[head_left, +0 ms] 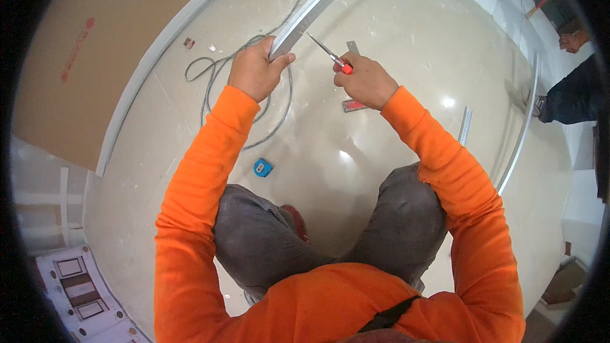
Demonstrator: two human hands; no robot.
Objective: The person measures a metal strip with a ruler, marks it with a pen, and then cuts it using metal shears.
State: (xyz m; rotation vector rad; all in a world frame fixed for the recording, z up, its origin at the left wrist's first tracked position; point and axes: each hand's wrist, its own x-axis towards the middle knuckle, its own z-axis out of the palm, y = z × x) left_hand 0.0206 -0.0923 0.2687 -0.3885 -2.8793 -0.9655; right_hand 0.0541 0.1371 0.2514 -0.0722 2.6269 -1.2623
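My left hand (257, 68) is closed round the near end of a long silver metal profile (318, 7), which slants up and away to the right. In my right hand (366, 80) is a slim pointed metal tool with a red handle (326, 51); the fingers hide much of it, so its exact kind is unclear. The tool's tip points toward the profile and appears slightly apart from it. Just beyond the right hand a flat grey metal strip (352, 46) shows, and a red-edged piece (354, 105) lies below that hand.
A grey cable (210, 89) loops over the glossy floor under my left hand. Near my left knee lies a blue tape measure (262, 167). Brown board (70, 57) spans the left. More metal profiles (525, 124) are at right, beside another person's leg (575, 92).
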